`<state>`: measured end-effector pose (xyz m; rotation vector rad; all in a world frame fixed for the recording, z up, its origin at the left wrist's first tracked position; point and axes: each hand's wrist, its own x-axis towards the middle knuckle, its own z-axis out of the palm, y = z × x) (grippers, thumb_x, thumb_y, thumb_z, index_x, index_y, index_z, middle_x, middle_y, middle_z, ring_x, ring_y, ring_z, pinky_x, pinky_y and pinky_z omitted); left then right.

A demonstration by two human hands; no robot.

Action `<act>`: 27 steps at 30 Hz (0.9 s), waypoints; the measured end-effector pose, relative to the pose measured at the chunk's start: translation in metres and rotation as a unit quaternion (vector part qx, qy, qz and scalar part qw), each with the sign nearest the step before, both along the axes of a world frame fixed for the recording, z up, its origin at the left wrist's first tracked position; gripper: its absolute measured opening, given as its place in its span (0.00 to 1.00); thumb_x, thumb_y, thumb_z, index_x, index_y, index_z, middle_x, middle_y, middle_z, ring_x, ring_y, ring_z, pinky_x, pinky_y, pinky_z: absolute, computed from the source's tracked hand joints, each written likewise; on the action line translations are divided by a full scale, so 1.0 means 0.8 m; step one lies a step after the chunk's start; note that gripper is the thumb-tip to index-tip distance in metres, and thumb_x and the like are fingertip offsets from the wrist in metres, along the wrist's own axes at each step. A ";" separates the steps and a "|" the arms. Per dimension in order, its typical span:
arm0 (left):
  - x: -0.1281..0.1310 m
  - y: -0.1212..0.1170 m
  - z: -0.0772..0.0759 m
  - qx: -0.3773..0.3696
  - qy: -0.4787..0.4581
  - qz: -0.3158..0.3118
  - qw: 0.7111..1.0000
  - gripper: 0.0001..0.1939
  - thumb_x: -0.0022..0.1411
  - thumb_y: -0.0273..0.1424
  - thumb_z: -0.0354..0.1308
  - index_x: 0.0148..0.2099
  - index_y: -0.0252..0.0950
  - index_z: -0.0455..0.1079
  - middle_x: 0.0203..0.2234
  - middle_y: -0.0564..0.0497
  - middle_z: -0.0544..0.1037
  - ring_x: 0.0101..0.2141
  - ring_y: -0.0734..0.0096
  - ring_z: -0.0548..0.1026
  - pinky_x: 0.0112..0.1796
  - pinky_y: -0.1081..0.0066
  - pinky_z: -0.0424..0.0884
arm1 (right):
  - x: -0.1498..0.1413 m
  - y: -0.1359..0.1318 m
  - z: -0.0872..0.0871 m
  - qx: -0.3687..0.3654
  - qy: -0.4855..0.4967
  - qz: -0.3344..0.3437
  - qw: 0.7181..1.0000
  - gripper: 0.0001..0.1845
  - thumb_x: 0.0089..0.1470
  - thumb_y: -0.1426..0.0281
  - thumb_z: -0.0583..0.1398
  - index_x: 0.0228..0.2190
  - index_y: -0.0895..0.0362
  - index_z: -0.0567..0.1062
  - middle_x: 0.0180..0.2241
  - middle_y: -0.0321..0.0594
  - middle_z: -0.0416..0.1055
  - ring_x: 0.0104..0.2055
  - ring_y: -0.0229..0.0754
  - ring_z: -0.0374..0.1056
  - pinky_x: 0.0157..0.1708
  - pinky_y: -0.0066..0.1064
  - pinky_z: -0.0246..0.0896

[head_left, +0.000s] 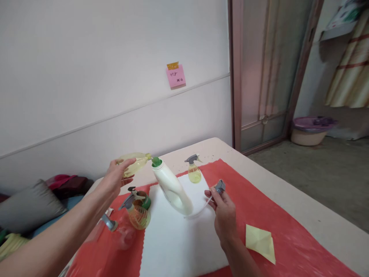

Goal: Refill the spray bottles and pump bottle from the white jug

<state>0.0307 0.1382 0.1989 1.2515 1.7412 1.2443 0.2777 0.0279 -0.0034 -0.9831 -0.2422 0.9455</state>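
My left hand (pixel 122 169) is wrapped round a clear spray bottle without its head (pixel 137 163), holding yellowish liquid. The bottle lies on its side in the air, its neck at the green spout (pixel 156 161) of a white detergent bottle (pixel 171 184). I cannot tell whether neck and spout touch. The white bottle leans left over a white sheet (pixel 170 246), with no hand on it. In my right hand (pixel 221 209) is a grey trigger spray head (pixel 220 186), pinched between the fingers. Its thin dip tube (pixel 201 209) curves down toward the white bottle's base.
A filled spray bottle (pixel 194 173) stands behind, another (pixel 138 216) at left beside a green-rimmed jar (pixel 146 201). Further left are a clear bottle with a grey top (pixel 123 234) and a red cloth (pixel 291 211). Yellow paper (pixel 260 242) lies right. A pink note (pixel 175 77) hangs on the wall.
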 end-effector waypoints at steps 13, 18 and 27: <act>0.001 -0.002 0.012 -0.001 0.035 -0.014 0.999 0.37 0.44 0.45 0.71 0.53 0.42 0.59 0.37 0.50 0.74 0.28 0.70 0.74 0.26 0.69 0.72 | 0.000 0.006 -0.004 -0.002 0.008 -0.006 1.000 0.36 0.38 0.49 0.71 0.42 0.62 0.74 0.39 0.45 0.74 0.48 0.52 0.70 0.39 0.31 0.68; 0.002 -0.004 0.016 0.001 0.049 -0.015 0.999 0.37 0.44 0.45 0.71 0.53 0.41 0.60 0.35 0.51 0.73 0.29 0.69 0.74 0.26 0.70 0.72 | 0.001 0.005 -0.005 -0.001 0.005 -0.007 1.000 0.36 0.39 0.48 0.71 0.42 0.62 0.75 0.39 0.45 0.74 0.49 0.52 0.70 0.40 0.33 0.68; -0.001 -0.003 0.025 -0.004 0.083 -0.015 0.996 0.41 0.41 0.47 0.72 0.54 0.42 0.60 0.36 0.50 0.75 0.31 0.68 0.75 0.28 0.68 0.74 | 0.001 0.006 -0.008 -0.008 0.007 -0.004 1.000 0.37 0.39 0.48 0.70 0.43 0.62 0.74 0.39 0.45 0.74 0.50 0.52 0.70 0.40 0.33 0.68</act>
